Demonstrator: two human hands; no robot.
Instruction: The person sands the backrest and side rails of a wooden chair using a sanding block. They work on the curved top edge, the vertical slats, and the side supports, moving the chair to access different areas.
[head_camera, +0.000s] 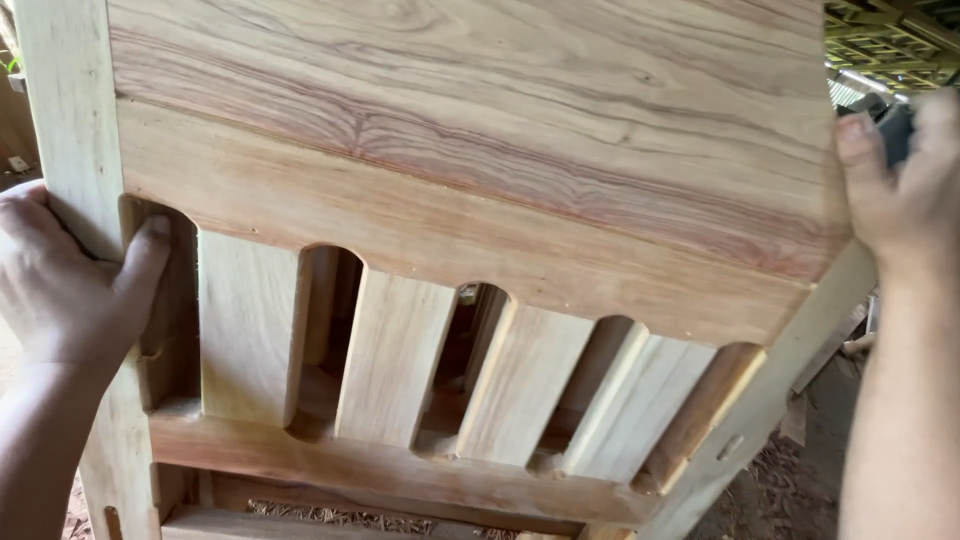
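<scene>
Hands come first, one on each side of an unfinished wooden chair frame (470, 250) that fills the view. The left hand (65, 275) wraps the pale upright post (70, 130) at the frame's edge, thumb hooked into the first slot beside it, so the hold is closed and firm on the wood. The right hand (900, 185) presses against the opposite edge of the wide grained panel (480, 110); its fingers lie over the corner, but whether they curl fully round the back cannot be told, since that side is hidden.

Between the two holds run the vertical slats (395, 365), set under an arched rail (450, 250) and seated on a lower rail (380, 470). Judging from this, the piece is carried entirely by the two side holds, so pressure is best kept even on both: a stronger pull by the left would twist the frame about the right palm. The thumb in the slot seems a good anchor, though it risks pinching against the slat if the frame racks. The right side would likely be safer with the fingers further round the edge.

Beyond the right hand, past the panel's corner, lies a dirt floor (770, 490) with shavings, and above it a lattice roof (885, 40).
</scene>
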